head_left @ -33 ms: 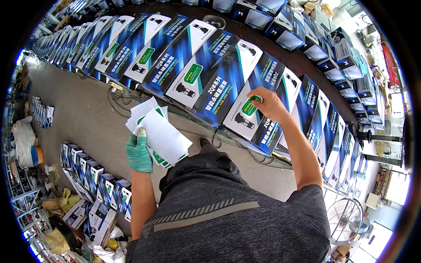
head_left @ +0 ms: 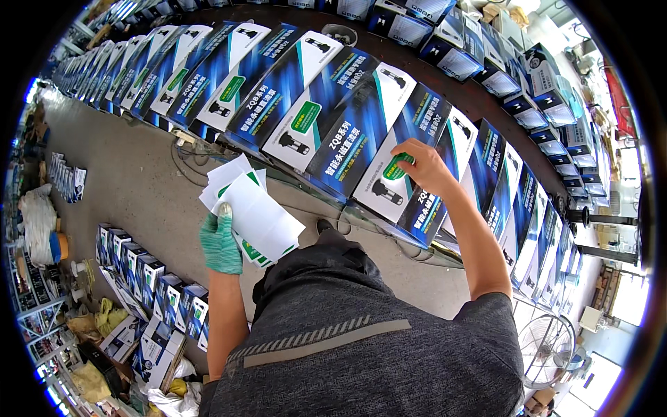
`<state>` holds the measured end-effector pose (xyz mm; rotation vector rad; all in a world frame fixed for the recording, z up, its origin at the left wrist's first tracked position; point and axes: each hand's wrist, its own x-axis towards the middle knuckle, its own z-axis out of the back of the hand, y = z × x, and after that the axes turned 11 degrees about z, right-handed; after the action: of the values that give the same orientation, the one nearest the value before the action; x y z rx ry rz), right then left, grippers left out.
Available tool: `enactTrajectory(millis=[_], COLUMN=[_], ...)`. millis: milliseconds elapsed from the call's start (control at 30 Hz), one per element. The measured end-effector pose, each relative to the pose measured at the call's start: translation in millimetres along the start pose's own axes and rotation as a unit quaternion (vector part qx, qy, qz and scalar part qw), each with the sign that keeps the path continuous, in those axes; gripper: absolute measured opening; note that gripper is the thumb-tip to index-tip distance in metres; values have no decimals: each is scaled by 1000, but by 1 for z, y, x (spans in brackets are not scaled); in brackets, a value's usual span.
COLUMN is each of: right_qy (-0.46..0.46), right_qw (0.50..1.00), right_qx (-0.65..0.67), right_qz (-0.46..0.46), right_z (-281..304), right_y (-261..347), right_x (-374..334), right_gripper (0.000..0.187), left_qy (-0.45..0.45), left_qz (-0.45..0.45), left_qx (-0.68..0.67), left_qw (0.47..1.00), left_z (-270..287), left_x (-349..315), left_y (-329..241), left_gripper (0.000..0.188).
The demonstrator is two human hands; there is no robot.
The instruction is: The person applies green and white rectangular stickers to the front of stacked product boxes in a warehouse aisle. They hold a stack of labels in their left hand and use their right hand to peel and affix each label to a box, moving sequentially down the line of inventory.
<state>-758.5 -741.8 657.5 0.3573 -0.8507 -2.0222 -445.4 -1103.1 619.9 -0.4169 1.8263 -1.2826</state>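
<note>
One green rubber-gloved left hand [head_left: 221, 244] and one bare right hand [head_left: 425, 167] are in sight. One green rectangular sticker [head_left: 397, 167] lies under the bare hand, and one white floor fan [head_left: 547, 347] stands nearby. The blue-and-white cardboard boxes [head_left: 299, 104] run too far along the row to count.

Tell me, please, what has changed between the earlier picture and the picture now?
Nothing has visibly changed. The right hand presses a green label on a blue and white box as before, and the gloved left hand holds the same white sheets above the floor. The row of boxes lies as it did.
</note>
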Motion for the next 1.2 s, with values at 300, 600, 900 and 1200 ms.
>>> enactTrajectory(millis=[300, 600, 900, 1200], right_qy=[-26, 195, -74, -236], right_qw=[934, 923, 969, 927], right_qx=[-348, -309, 234, 282], right_qz=[76, 124, 34, -75], right_z=[0, -5, -46, -63], right_y=[4, 3, 104, 161], right_x=[-14, -34, -41, -92], right_gripper=[42, 95, 41, 22], left_qy=[-13, -14, 10, 148], left_qz=[-4, -2, -61, -71], left_qx=[0, -13, -2, -128], left_qw=[1000, 1000, 998, 978], left_z=[-14, -39, -95, -80], left_x=[-12, -34, -69, -138], left_y=[0, -2, -10, 27], left_gripper=[44, 42, 43, 16])
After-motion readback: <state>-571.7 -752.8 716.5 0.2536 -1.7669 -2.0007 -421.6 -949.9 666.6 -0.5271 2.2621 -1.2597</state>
